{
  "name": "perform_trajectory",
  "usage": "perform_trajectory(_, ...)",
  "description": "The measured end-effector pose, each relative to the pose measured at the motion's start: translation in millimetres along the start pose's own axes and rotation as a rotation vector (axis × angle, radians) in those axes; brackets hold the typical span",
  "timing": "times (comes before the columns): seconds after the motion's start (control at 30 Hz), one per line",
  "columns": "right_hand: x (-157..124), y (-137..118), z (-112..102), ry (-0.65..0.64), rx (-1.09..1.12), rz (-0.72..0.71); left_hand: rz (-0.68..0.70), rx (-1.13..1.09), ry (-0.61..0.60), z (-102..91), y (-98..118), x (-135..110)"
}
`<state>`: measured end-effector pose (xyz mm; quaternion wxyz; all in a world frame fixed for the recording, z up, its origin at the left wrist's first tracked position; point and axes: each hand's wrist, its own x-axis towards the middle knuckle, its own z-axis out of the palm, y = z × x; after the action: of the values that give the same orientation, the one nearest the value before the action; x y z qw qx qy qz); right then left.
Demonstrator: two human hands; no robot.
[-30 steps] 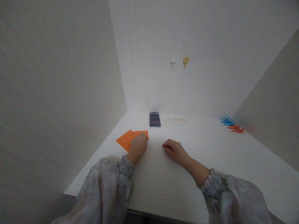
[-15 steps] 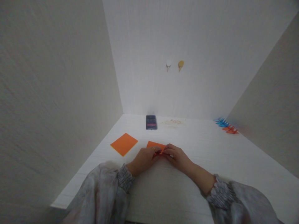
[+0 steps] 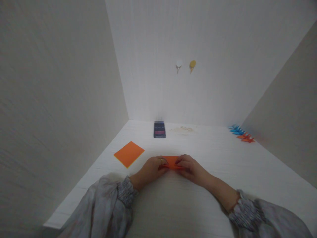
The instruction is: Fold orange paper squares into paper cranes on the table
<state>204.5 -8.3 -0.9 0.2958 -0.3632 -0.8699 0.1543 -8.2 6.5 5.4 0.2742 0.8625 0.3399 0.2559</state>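
Observation:
Both hands meet at the middle of the white table (image 3: 223,155), pinching one orange paper sheet (image 3: 171,161) between them. My left hand (image 3: 151,168) grips its left edge, fingers curled, a ring showing. My right hand (image 3: 192,168) grips its right edge, fingers curled too. The sheet looks partly folded, its near edge lifted. A small stack of orange paper squares (image 3: 129,153) lies flat to the left, apart from my hands.
A small dark box (image 3: 159,129) stands near the back wall, with a faint stain (image 3: 184,129) beside it. Folded blue and orange paper figures (image 3: 241,134) sit at the back right. Walls close in on three sides; two hooks (image 3: 185,64) hang on the back wall.
My left hand drew one orange sheet off the stack and slid it to the middle. My right hand joined it there, and both now pinch the sheet.

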Motion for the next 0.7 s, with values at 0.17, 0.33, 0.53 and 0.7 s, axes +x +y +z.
perform_trajectory(0.17, 0.9, -1.9, 0.6, 0.003, 0.057, 0.057, -0.066, -0.122, 0.169, 4.4, -10.2, 1.9)
perform_trajectory(0.33, 0.0, -3.8, -1.0, 0.19, 0.054, 0.07, -0.335, -0.152, 0.351, 7.1, -17.7, 5.4)
perform_trajectory(0.53, -2.2, -8.3, 0.7, 0.278, -0.051, -0.043, -0.312, -0.715, 0.218, 10.6, -11.9, 9.3)
perform_trajectory(0.7, -1.0, -18.2, 0.0, 0.251, 0.015, -0.04, -0.16, -0.666, 0.22, 7.9, -4.5, 8.0)
